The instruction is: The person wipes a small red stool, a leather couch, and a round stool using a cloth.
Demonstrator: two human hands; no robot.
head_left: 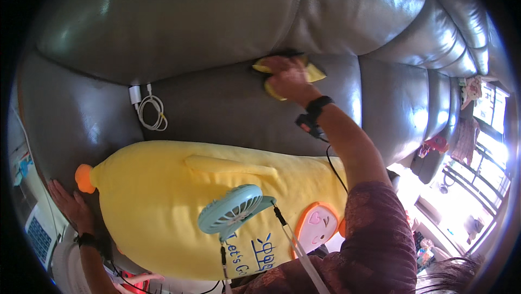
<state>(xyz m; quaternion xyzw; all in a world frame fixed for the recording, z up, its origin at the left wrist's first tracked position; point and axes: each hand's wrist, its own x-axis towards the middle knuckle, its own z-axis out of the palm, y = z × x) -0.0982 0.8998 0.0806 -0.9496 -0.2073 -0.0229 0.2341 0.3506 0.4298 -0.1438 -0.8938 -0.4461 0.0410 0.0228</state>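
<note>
My right hand [289,78] presses a yellow cloth [316,72] onto the sofa seat, close to the crease below the backrest. Motion blurs its fingers a little, and yellow edges stick out on both sides of them. At the lower left my left hand [73,203] lies flat on the grey sofa [65,131] with its fingers stretched out, holding nothing. Between my arms rests a big yellow plush toy [157,185] with orange ends, just right of the left hand. Each wrist wears a black band, with a small device and wire by the right one.
A white charger [134,95] with a coiled white cable [153,114] lies on the seat at the left. In front of the plush hangs a light-blue fan [230,209] on a strap. A laptop [39,237] shows at the lower left, bright windows [491,109] at the right.
</note>
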